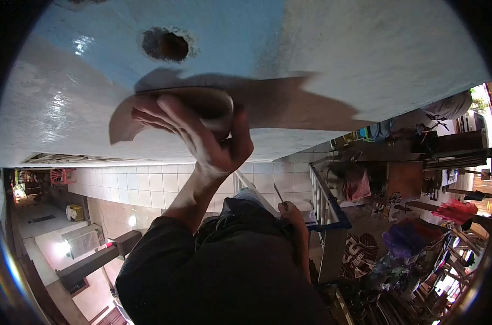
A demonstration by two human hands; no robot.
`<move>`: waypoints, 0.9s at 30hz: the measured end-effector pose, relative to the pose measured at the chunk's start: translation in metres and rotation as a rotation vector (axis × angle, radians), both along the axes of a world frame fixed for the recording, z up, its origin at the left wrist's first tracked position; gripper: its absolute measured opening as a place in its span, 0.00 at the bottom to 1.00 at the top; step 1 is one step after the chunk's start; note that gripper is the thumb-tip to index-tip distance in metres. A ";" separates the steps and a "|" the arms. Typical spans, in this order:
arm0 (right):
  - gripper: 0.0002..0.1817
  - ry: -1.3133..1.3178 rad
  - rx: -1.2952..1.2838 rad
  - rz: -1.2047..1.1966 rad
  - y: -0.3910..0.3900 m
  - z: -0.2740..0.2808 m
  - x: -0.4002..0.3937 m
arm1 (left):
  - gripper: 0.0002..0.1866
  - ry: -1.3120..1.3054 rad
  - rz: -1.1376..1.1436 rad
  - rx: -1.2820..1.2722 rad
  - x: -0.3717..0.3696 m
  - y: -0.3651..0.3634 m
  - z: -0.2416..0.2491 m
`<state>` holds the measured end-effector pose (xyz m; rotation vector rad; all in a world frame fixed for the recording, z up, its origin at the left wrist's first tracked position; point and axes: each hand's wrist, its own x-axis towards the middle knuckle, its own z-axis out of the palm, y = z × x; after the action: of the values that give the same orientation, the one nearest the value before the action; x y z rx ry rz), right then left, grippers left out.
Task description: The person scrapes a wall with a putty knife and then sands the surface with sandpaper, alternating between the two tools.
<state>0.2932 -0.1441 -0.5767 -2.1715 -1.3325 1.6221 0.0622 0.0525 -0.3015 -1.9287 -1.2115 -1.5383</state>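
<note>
My left hand [202, 135] is raised against a painted surface [343, 49], pale grey with a blue patch. Its fingers and thumb close on a curled brown sheet of sandpaper [122, 123], which bends round behind the fingers and lies against the surface. Just above the hand is a rough-edged round hole [172, 46]. Lower down, beside my body, my right hand [291, 211] is closed around a thin, dark, stick-like tool [278, 192] pointing up and away. Most of that tool's grip is hidden by the fingers.
White tiles [148, 181] run below the painted surface. To my right stands a railing [324, 203] with a blue-wrapped corner. Beyond it are a wooden cabinet [403, 181], a purple bag [404, 240] and piled timber [408, 303]. A dark beam [99, 260] crosses at left.
</note>
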 end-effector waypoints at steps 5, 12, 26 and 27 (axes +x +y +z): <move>0.24 0.033 -0.051 -0.025 0.007 0.019 -0.001 | 0.44 0.146 0.054 0.015 0.018 -0.003 -0.055; 0.24 0.115 -0.008 0.014 -0.003 0.006 0.002 | 0.30 0.087 0.064 -0.083 0.016 -0.008 -0.002; 0.20 0.319 0.024 -0.076 -0.008 0.065 -0.006 | 0.34 0.052 0.112 -0.145 0.020 -0.017 -0.043; 0.20 0.326 -0.015 -0.049 -0.007 0.056 -0.005 | 0.33 0.095 0.119 -0.323 0.025 -0.027 -0.069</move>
<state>0.2887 -0.1511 -0.5205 -1.8275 -1.1653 1.8705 0.0872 0.0254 -0.3703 -2.0543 -1.5802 -1.2365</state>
